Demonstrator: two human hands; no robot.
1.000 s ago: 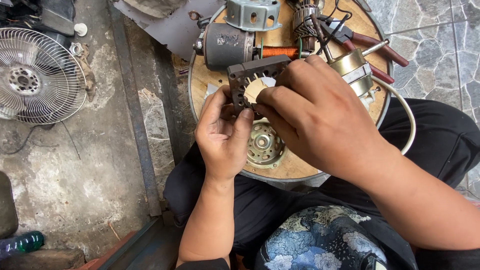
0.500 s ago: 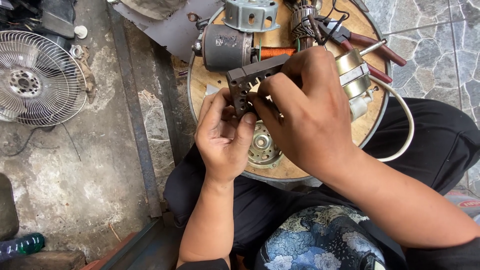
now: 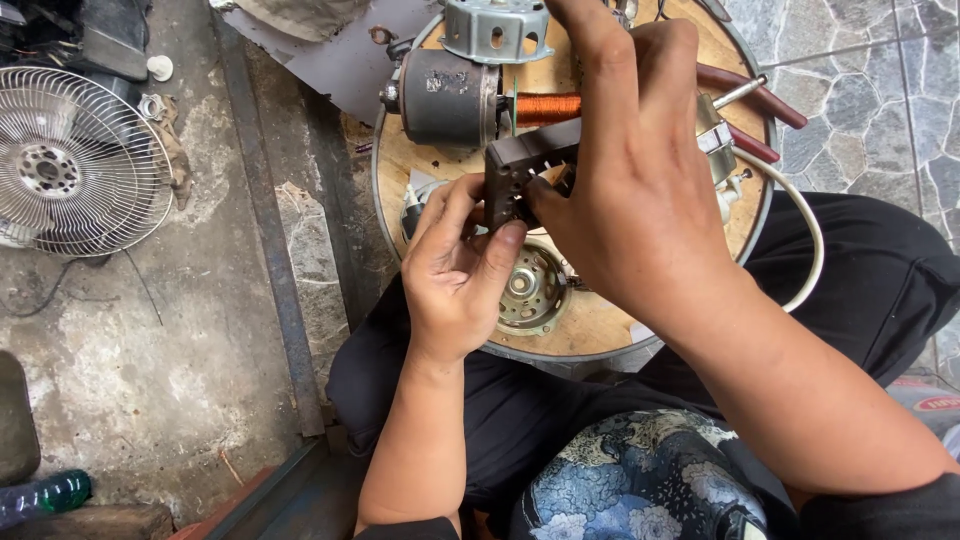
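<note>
I hold a dark square stator core [image 3: 522, 165] with slotted inner teeth over a round wooden board [image 3: 420, 160]. My left hand [image 3: 455, 275] grips its lower left corner with thumb and fingers. My right hand [image 3: 635, 170] covers its right side from above, fingers reaching into the core's opening. Whether something small sits between those fingers is hidden. A silver motor end cover [image 3: 532, 290] lies on the board just below my hands.
On the board stand a grey motor housing [image 3: 445, 95] with a copper coil [image 3: 545, 107], a metal bracket [image 3: 495, 28] and red-handled pliers [image 3: 745, 90]. A white cable [image 3: 805, 240] loops off the board's right. A wire fan guard [image 3: 75, 160] lies on the concrete at left.
Both hands have lifted the stator core up and toward me. My right hand has shifted further over the core, hiding the pale piece seen at its opening earlier.
</note>
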